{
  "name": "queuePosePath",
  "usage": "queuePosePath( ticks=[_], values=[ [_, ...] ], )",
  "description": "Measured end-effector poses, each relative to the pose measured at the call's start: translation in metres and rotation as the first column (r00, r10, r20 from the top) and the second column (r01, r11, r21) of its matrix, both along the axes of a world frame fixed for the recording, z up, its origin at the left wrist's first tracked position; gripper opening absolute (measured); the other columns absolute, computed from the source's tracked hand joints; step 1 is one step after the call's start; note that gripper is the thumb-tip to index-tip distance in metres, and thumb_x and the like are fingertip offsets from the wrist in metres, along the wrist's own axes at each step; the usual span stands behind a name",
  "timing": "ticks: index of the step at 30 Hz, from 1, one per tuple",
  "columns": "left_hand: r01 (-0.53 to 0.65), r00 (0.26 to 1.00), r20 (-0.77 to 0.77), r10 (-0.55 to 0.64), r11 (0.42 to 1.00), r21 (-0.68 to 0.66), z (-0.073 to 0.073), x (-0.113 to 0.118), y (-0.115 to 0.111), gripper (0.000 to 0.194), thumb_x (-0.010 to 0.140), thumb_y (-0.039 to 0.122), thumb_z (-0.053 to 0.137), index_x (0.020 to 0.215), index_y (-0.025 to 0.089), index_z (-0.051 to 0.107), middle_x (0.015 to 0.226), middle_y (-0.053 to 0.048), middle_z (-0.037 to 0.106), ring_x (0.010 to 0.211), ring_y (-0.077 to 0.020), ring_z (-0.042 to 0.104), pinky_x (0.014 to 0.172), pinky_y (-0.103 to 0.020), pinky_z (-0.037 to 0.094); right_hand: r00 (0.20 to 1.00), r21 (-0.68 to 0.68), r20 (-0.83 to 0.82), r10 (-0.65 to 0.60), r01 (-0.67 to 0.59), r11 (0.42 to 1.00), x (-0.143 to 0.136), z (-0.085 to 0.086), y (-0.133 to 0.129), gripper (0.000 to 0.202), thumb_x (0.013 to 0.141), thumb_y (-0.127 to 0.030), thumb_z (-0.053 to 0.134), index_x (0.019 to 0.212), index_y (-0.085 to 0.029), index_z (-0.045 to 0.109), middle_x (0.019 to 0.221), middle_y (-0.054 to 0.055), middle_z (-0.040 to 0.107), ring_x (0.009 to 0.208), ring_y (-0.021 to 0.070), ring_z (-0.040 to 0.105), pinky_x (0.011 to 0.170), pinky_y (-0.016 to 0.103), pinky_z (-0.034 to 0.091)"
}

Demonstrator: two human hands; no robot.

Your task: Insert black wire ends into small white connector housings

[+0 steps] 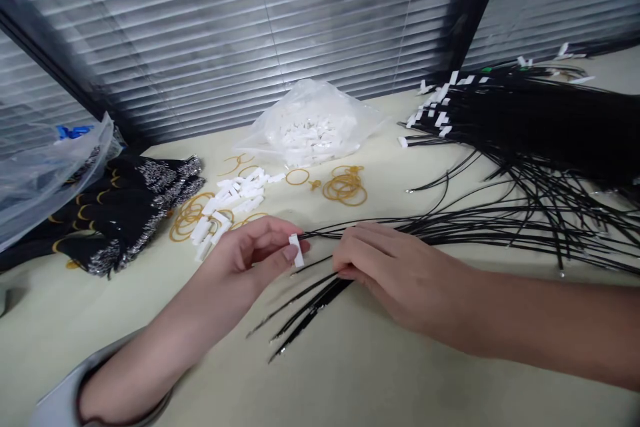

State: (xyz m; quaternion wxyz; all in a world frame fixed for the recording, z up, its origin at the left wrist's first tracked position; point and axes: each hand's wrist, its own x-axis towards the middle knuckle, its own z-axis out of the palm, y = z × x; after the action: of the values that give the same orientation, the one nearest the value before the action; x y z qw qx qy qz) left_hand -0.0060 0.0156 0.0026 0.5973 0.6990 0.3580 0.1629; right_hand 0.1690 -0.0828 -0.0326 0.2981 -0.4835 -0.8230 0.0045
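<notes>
A pale table point(350, 380) bears a heap of black wires point(540, 123), right of a clear bag point(310, 123). On the bag's near side, the right hand point(400, 270) has its fingers closed on a loose bunch point(333, 292) of wires. The left hand point(257, 257), also nearer than the bag, clamps its fingers on a white connector point(297, 247).

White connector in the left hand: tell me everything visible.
The white connector is a small, narrow, oblong block, plain white and plastic-looking. The left hand pinches it, thumb against its front, partly covering it. Its long side stands near upright in the picture, top tipped slightly left. Black wires meet it around its upper end and trail off rightward; whether they are fully seated can't be told. Any slots are too small to make out.
</notes>
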Motion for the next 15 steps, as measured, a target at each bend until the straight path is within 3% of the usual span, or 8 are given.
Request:
queuePosePath(
  ticks=[3,10,15],
  values=[
    [-0.002,1.000,0.018,0.002,1.000,-0.006,-0.002,-0.004,0.004,0.012,0.075,0.022,0.066,0.085,0.021,0.059,0.076,0.004,0.066,0.071,-0.0078,0.057,0.064,-0.014,0.042,0.995,0.003,-0.101,-0.001,0.001,1.000,0.002,0.002,0.002,0.022,0.084,-0.002,0.040,0.096,-0.011,0.056,0.081,0.004,0.053,0.075,0.0129,0.047,0.069,0.024,0.039],
    [-0.027,0.999,0.026,0.025,0.998,0.064,-0.004,-0.007,0.012,0.011,0.076,0.020,0.064,0.086,0.019,0.059,0.080,0.002,0.067,0.079,-0.0119,0.059,0.070,-0.019,0.043,0.968,-0.092,-0.144,-0.207,0.195,0.976,0.007,0.009,0.006,0.013,0.081,-0.013,0.050,0.074,-0.015,0.061,0.070,0.001,0.054,0.064,0.0111,0.049,0.061,0.023,0.038],
    [-0.040,0.999,-0.030,0.041,0.999,0.034,0.004,-0.006,0.010,0.007,0.079,0.017,0.061,0.086,0.018,0.060,0.080,0.002,0.066,0.074,-0.0091,0.057,0.068,-0.017,0.041,0.945,-0.115,-0.152,-0.289,0.273,0.955,0.013,0.007,0.010,0.014,0.084,-0.016,0.051,0.072,-0.016,0.058,0.068,-0.002,0.055,0.059,0.0087,0.047,0.053,0.021,0.034]
  ],
)
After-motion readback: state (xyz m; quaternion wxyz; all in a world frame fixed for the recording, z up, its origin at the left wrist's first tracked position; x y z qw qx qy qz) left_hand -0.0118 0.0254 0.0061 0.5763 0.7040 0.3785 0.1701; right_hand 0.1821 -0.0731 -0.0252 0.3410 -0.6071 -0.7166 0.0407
